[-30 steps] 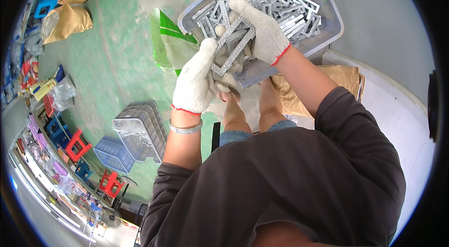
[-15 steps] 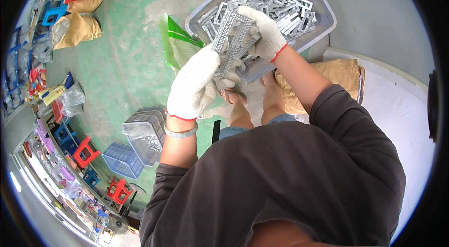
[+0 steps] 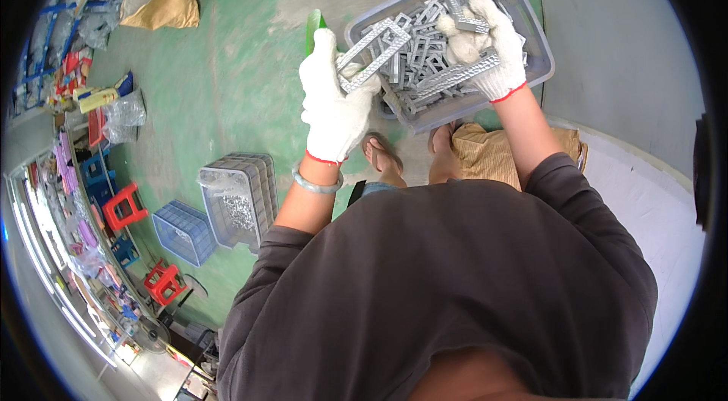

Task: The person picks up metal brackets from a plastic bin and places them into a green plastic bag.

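My left hand [image 3: 334,101], in a white knit glove, is closed around one end of a silver rectangular metal frame [image 3: 378,66] with a hammered surface. The thumb points up beside the frame. My gloved right hand [image 3: 497,52] is curled over the tub, gripping another silver metal frame [image 3: 457,75], seen partly edge-on. Whether the bars above and below its fingers belong to one piece or two, I cannot tell. Beneath both hands is a grey plastic tub [image 3: 540,59], heaped with similar metal frames [image 3: 426,52].
A green bag [image 3: 315,22] shows behind my left hand. Brown sacking [image 3: 485,152] lies by my feet along the right wall. Two crates, one grey [image 3: 262,181] and one blue [image 3: 184,232], stand left on the green floor. Red stools [image 3: 125,207] and shelving line the far left.
My hands have moved apart, left hand to the left with one frame, right hand to the right over the tub. Before, they held metal frames close together. The view has shifted too.
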Action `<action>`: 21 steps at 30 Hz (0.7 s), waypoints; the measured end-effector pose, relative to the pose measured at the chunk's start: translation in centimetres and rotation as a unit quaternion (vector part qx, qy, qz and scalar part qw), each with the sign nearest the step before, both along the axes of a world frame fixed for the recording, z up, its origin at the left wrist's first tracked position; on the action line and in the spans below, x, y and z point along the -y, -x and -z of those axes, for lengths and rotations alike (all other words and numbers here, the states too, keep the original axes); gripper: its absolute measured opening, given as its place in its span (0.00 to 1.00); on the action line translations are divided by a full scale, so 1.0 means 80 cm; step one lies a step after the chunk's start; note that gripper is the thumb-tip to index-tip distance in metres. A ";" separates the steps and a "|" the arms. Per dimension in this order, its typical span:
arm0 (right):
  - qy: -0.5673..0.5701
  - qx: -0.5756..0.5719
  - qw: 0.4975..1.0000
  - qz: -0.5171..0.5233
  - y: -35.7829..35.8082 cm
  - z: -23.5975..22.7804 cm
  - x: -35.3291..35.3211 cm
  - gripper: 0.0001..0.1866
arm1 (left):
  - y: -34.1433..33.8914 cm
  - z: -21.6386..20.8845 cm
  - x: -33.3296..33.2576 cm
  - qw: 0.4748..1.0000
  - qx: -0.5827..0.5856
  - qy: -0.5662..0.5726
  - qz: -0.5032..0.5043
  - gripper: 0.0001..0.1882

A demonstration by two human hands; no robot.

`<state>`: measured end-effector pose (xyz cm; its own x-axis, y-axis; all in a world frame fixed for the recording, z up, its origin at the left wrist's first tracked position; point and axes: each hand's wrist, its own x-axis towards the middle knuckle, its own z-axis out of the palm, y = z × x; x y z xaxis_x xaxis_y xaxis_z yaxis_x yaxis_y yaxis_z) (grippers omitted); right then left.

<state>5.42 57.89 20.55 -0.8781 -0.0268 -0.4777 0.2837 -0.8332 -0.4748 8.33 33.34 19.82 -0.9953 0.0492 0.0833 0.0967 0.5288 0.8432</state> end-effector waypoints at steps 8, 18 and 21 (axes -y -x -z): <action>-0.024 0.059 0.998 -0.023 -0.014 -0.004 0.010 0.14 | 0.001 0.112 0.125 0.974 -0.023 0.213 -0.077 0.35; -0.020 0.017 0.998 -0.054 -0.044 0.001 0.017 0.11 | 0.000 0.198 0.152 0.917 0.116 0.361 0.123 0.35; -0.053 0.076 0.996 0.005 -0.045 -0.012 0.027 0.10 | -0.002 0.211 0.146 0.889 0.130 0.406 0.166 0.34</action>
<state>9.02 55.70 21.51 -0.7950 0.0392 -0.6053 0.3518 -0.7831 -0.5128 8.49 21.65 2.90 -0.8948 0.2829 -0.3454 0.2191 0.9523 0.2123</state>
